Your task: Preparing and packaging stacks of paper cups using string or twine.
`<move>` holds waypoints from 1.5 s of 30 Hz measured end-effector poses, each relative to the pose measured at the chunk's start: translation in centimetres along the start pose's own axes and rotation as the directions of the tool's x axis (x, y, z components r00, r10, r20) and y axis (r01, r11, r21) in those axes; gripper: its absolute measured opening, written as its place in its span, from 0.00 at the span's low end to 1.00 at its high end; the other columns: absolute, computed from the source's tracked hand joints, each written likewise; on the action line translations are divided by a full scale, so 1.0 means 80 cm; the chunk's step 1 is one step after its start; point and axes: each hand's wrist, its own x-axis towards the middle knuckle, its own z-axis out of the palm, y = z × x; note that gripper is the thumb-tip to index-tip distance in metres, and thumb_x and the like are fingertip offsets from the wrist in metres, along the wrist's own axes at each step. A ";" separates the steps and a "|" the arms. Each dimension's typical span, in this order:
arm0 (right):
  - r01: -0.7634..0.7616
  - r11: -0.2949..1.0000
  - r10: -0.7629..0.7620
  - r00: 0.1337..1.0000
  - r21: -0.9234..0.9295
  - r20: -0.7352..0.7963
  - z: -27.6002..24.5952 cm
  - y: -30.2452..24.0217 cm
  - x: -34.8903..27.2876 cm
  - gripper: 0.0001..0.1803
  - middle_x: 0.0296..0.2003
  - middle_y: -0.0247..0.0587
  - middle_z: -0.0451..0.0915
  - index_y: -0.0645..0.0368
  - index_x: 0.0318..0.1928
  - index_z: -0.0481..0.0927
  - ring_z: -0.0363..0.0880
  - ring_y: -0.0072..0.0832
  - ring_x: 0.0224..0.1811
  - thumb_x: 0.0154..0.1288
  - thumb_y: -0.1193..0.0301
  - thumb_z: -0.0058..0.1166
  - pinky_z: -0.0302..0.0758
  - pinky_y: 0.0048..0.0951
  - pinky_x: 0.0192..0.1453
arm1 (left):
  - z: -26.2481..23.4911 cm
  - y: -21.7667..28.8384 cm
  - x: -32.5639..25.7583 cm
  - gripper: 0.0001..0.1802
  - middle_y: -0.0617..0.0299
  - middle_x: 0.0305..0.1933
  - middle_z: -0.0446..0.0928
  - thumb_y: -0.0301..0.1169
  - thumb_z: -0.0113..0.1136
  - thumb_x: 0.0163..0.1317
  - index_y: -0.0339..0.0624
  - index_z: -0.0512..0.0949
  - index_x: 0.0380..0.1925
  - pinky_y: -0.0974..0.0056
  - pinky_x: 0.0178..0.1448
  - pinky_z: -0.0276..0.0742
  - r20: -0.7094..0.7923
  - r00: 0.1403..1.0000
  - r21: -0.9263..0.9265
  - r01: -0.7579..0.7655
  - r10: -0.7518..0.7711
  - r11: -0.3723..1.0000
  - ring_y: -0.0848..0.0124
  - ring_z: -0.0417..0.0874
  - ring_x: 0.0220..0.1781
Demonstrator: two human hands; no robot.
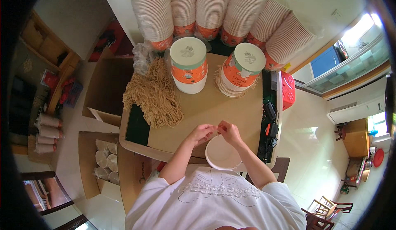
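Note:
A white paper bucket (222,152) is close against my body at the table's near edge, its open mouth facing up. My left hand (202,134) and my right hand (229,131) meet over its far rim, fingertips pinched close together. Whatever lies between the fingers is too small to make out. Beyond my left hand, a loose heap of tan cords (154,96) covers the table's left side. Two upside-down stacks of orange-and-white paper buckets stand farther back: the left stack (188,67) and the right stack (243,69), which has tan cords around its lower part.
Tall plastic-wrapped bucket stacks (212,7) line the wall behind the table (202,110). Black adapters with cables (271,126) lie along the right edge, near a red plastic stool (287,90). On the left floor stand an open carton (105,85) and a carton of wrapped white buckets (88,160).

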 end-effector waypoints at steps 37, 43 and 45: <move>-0.162 0.983 0.164 0.986 0.082 -0.016 -0.010 -0.010 0.007 0.14 0.23 0.50 0.78 0.62 0.34 0.71 0.79 0.40 0.29 0.62 0.62 0.44 0.73 0.35 0.33 | 0.007 -0.054 0.036 0.07 0.62 0.22 0.79 0.30 0.59 0.53 0.38 0.81 0.28 0.71 0.26 0.72 -0.211 0.869 0.525 -0.284 0.446 0.802 0.77 0.76 0.21; -0.246 0.929 0.275 0.959 -0.277 0.070 -0.009 -0.020 0.015 0.22 0.26 0.50 0.78 0.61 0.31 0.75 0.77 0.44 0.32 0.62 0.53 0.43 0.71 0.38 0.35 | 0.022 -0.039 0.019 0.05 0.58 0.23 0.80 0.28 0.60 0.50 0.39 0.81 0.26 0.69 0.29 0.73 -0.173 0.765 0.700 -0.347 0.620 0.624 0.74 0.79 0.24; -0.212 0.946 0.241 0.966 -0.246 0.093 -0.007 -0.008 0.016 0.21 0.26 0.51 0.77 0.61 0.31 0.75 0.77 0.46 0.33 0.62 0.54 0.43 0.71 0.40 0.36 | 0.030 -0.027 0.012 0.05 0.58 0.22 0.79 0.29 0.61 0.49 0.40 0.80 0.25 0.68 0.28 0.72 -0.173 0.794 0.782 -0.249 0.583 0.572 0.72 0.78 0.22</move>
